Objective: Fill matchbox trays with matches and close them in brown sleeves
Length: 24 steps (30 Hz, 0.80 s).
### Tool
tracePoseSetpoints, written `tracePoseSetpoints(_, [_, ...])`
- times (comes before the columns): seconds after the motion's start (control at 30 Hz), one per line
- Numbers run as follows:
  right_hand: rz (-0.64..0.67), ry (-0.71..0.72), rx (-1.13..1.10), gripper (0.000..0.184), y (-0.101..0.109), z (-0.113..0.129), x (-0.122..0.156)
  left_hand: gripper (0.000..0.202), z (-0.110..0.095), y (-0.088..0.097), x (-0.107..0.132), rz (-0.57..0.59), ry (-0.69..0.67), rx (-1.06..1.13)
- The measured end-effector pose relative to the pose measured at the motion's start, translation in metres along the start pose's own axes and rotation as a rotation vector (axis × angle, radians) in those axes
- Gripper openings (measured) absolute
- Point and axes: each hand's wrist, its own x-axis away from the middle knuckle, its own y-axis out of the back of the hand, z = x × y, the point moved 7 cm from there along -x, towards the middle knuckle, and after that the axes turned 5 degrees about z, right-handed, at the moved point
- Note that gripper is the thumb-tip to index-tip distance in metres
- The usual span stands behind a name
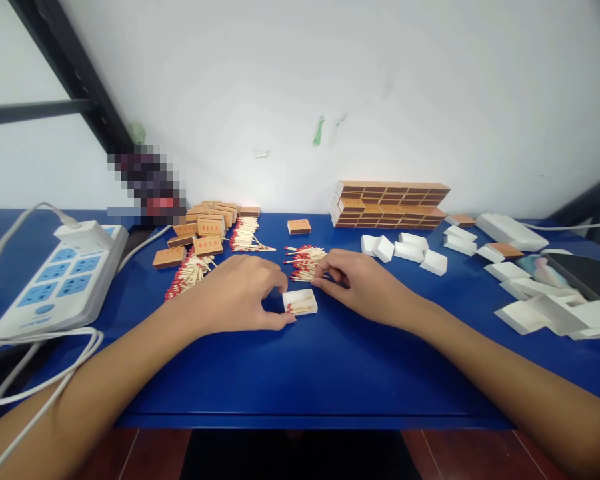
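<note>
A small white matchbox tray with a few red-tipped matches in it lies on the blue table. My left hand grips the tray's left side between thumb and fingers. My right hand is curled just right of the tray, its fingertips pinching matches at the edge of a loose pile of matches behind the tray.
Orange matchbox sleeves and more match piles lie at the back left, a stacked block of boxes at the back. Empty white trays spread to the right beside a phone. A power strip with cables sits left.
</note>
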Motion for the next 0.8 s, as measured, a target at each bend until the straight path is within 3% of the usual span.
tracePoseSetpoints(0.37, [0.005,0.035,-0.05,0.008,-0.015,0.002,-0.004,0.027,-0.002,0.001,0.001,-0.023,-0.027,-0.005])
tracePoseSetpoints(0.8, [-0.019,0.059,-0.024,0.005,-0.012,0.002,-0.003,0.027,-0.002,0.003,0.001,-0.016,-0.009,-0.02])
